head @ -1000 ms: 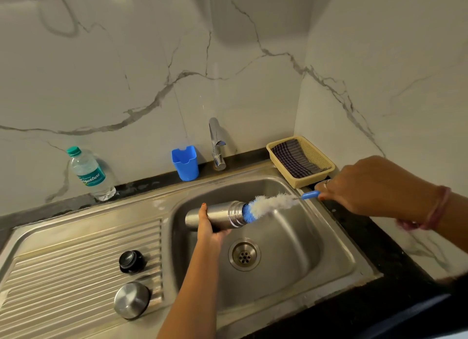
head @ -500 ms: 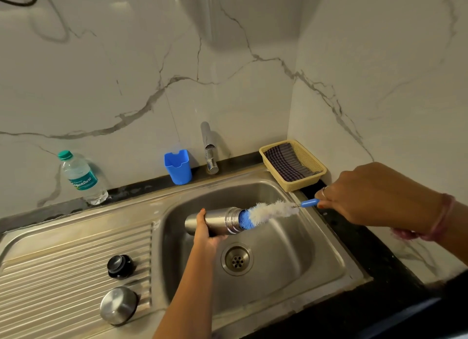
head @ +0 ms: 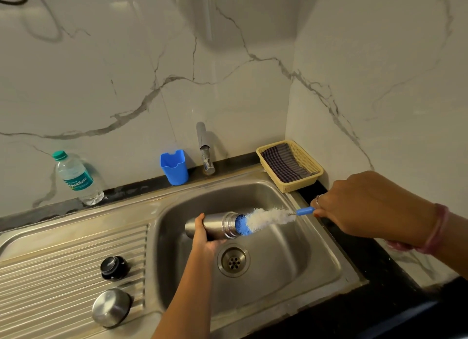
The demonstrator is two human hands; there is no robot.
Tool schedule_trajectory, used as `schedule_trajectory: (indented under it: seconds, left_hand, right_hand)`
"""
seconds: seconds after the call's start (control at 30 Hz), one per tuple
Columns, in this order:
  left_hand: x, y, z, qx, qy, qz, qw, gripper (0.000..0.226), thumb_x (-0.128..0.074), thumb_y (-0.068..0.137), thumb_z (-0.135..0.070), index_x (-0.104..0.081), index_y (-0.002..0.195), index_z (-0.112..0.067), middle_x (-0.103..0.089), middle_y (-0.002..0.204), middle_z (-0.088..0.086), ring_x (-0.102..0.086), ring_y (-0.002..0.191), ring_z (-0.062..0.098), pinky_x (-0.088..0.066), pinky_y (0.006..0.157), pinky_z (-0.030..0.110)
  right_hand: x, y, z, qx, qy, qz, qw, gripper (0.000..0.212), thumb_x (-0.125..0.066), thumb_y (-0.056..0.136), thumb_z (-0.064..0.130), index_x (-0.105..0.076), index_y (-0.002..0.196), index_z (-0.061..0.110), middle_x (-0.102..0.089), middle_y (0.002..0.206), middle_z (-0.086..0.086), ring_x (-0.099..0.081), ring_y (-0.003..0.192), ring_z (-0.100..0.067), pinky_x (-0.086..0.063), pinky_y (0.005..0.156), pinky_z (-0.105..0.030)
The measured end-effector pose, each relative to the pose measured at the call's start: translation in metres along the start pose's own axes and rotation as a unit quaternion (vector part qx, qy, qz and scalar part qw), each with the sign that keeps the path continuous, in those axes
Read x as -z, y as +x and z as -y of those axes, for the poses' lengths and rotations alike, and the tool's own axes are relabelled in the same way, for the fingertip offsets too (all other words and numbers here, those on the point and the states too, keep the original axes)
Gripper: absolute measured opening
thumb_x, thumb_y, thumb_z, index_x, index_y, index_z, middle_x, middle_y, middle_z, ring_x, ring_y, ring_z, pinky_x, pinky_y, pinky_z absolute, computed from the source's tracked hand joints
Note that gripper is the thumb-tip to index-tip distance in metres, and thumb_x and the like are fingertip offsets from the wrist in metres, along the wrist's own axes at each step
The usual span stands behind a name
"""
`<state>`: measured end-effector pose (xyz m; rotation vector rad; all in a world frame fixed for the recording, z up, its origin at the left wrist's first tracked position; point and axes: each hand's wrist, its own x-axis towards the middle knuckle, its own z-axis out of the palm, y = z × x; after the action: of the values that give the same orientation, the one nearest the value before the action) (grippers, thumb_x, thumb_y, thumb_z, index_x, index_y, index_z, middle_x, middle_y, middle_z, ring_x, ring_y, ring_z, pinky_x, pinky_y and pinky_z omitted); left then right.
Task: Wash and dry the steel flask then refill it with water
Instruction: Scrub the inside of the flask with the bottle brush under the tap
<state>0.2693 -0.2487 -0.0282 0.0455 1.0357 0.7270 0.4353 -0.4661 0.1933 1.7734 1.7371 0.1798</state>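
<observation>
At the far left a plastic water bottle [head: 77, 178] with a green cap stands against the marble wall, on the dark strip behind the steel drainboard [head: 63, 257]. On the drainboard's near part lie a black stopper [head: 114, 267] and, nearer still, a round steel cap [head: 111, 307], well apart from the bottle. A blue plastic cup [head: 174, 167] stands at the wall just left of the tap [head: 205, 148]. Over the sink [head: 316, 257] basin, above and just left of the drain [head: 233, 260], the left hand [head: 205, 237] grips the steel flask [head: 215, 224] round its body, fingers curled under it and thumb over the top; the flask lies on its side with its open mouth pointing right. The blue tip of a bottle brush [head: 268, 218] sits in that mouth, its white bristles outside. The right hand [head: 364, 207] pinches the brush's blue handle over the sink's right rim. Behind it, in the far corner, a yellow basket [head: 307, 161] holds a dark checked cloth [head: 283, 162].
</observation>
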Motion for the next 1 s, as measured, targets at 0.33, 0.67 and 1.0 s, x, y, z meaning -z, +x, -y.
schedule_trajectory:
  seconds: [0.33,0.67,1.0]
  left_hand:
    - [-0.001,0.009,-0.003,-0.004,0.005,0.003,1.0,0.051,-0.071,0.089,-0.029,-0.04,0.125,-0.009,-0.059,0.108,0.019,-0.058,0.116,0.038,-0.044,0.1,0.061]
    - [0.001,0.014,0.009,-0.019,0.006,0.009,1.0,0.047,-0.067,0.092,-0.03,-0.041,0.123,-0.006,-0.059,0.096,0.02,-0.059,0.084,0.035,-0.045,0.09,0.058]
    - [0.002,0.018,0.011,-0.029,-0.008,0.019,0.999,0.052,-0.069,0.09,-0.032,-0.041,0.126,-0.008,-0.06,0.101,0.021,-0.061,0.094,0.038,-0.043,0.104,0.062]
  right_hand:
    - [-0.003,0.002,-0.009,0.0,0.032,-0.005,0.999,0.032,-0.02,0.103,0.041,-0.049,0.105,0.026,-0.031,0.065,0.009,-0.03,0.051,-0.007,-0.021,0.048,-0.017]
    - [-0.01,-0.004,-0.003,0.01,0.032,-0.019,0.999,0.031,-0.025,0.104,0.029,-0.051,0.117,0.02,-0.031,0.064,0.007,-0.03,0.052,-0.007,-0.027,0.052,-0.02]
    - [-0.015,0.001,-0.025,-0.007,0.144,0.034,0.989,0.035,-0.027,0.104,0.039,-0.057,0.112,0.024,-0.04,0.066,0.009,-0.036,0.053,-0.007,-0.03,0.053,-0.017]
